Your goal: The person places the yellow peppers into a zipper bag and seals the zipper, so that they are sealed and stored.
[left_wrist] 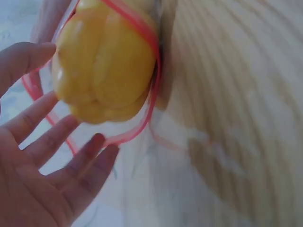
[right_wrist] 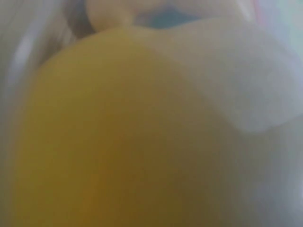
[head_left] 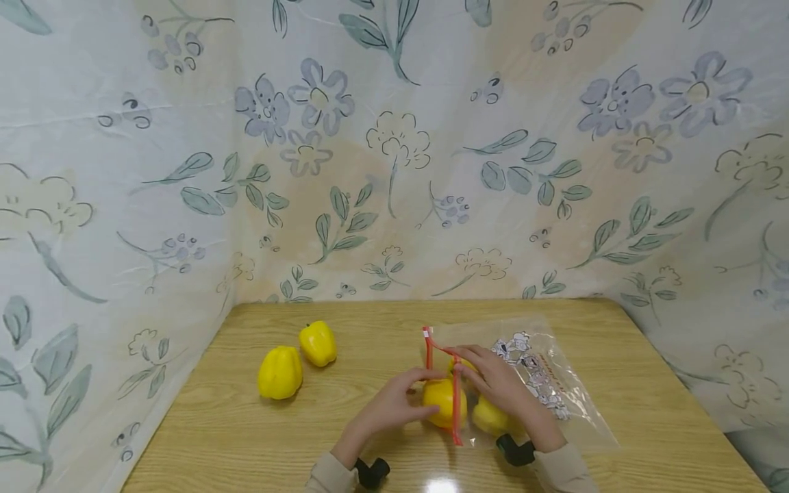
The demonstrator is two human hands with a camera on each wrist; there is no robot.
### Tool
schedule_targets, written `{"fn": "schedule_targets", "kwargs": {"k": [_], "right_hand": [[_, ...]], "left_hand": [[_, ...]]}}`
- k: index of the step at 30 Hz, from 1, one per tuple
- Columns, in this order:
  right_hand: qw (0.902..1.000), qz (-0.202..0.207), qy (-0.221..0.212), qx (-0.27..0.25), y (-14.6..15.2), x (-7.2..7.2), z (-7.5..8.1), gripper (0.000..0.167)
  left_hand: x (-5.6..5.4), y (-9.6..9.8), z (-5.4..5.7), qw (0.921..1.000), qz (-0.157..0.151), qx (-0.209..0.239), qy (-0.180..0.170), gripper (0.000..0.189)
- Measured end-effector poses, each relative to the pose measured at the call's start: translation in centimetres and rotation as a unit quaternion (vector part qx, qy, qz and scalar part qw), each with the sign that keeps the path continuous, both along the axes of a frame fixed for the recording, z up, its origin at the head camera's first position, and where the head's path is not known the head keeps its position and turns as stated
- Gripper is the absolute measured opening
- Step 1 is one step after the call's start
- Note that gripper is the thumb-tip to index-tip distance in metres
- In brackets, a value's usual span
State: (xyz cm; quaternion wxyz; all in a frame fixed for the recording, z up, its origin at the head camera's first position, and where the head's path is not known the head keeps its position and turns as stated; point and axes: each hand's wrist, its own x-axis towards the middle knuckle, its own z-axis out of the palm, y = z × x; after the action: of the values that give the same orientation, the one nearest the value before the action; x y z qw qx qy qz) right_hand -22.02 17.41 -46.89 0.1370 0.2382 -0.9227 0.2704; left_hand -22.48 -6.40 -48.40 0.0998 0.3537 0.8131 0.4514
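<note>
Left hand (head_left: 394,404), fingers spread at a yellow pepper (head_left: 440,404), well inside the table's (head_left: 216,438) far edge; right hand (head_left: 501,385), grip unclear. Bag (head_left: 582,394) mouth best held wide.

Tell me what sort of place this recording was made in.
Probably a small staged recording booth: patterned floral cloth hangs behind and along both sides of a wood-grain table, with yellow bell peppers and a clear zip bag on it.
</note>
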Motion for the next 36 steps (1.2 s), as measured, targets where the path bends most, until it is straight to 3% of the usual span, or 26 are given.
{"fn": "schedule_targets", "kwargs": {"k": [2, 7, 9, 15, 28, 36], "right_hand": [[1.0000, -0.002, -0.002, -0.001, 0.0, 0.0, 0.0, 0.034], [1.0000, -0.002, -0.005, -0.001, 0.0, 0.1, 0.0, 0.036], [1.0000, -0.003, -0.007, 0.000, 0.0, 0.0, 0.0, 0.037], [0.9999, -0.006, -0.007, 0.006, 0.0, -0.1, 0.0, 0.036], [0.9998, -0.007, 0.015, 0.006, 0.0, -0.1, 0.4, 0.035], [0.9996, -0.006, 0.026, -0.003, -0.1, -0.3, 0.3, 0.034]], "left_hand": [[0.1, -0.5, 0.6, 0.9997, -0.006, 0.009, -0.020, 0.049], [-0.2, -1.5, 0.7, 0.9969, -0.023, 0.013, -0.074, 0.047], [-0.6, -1.7, 0.0, 0.9957, -0.026, 0.012, -0.088, 0.046], [-0.8, -1.5, -0.6, 0.9898, -0.026, 0.051, -0.130, 0.045], [0.0, 0.6, -1.4, 0.9830, 0.013, 0.123, -0.135, 0.041], [0.6, 1.5, -1.4, 0.9806, 0.039, 0.134, -0.138, 0.038]]}}
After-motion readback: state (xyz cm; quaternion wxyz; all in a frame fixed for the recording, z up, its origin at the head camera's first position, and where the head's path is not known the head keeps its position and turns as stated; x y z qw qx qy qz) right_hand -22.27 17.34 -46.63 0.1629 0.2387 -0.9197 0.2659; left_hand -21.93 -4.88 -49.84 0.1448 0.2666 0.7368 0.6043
